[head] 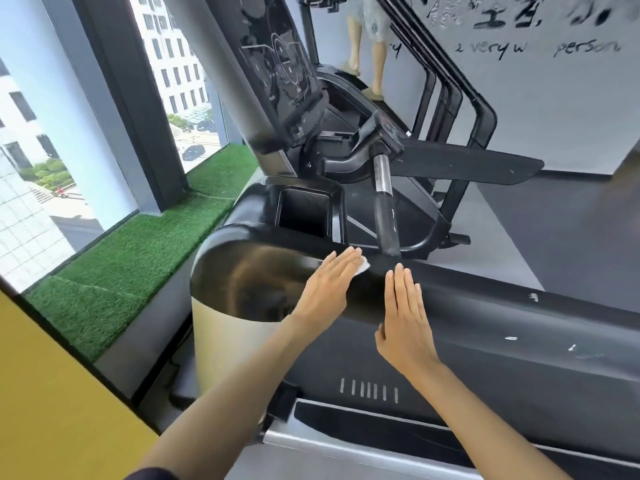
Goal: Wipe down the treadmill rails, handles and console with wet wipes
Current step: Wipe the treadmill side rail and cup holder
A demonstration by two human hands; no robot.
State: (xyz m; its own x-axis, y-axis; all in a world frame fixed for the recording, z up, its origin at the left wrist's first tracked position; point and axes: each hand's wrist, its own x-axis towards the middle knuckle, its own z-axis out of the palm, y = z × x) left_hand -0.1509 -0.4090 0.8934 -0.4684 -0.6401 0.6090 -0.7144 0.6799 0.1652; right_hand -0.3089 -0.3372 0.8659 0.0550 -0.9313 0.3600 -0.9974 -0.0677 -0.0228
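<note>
While the left hand [329, 285] presses the wet wipe [363, 266] flat under straight fingers at the far edge of the glossy console shelf [249, 271], the right hand [405, 317] lies flat beside it, fingers straight, holding nothing. We're mid-wipe on the shelf, I'd say. The upright handle [386, 216] just beyond and the screen [277, 71] look next, which calls for wrapping the wipe round the grip. Wall lettering [585, 48] reads "very" and "person"; the rest blurs.
</note>
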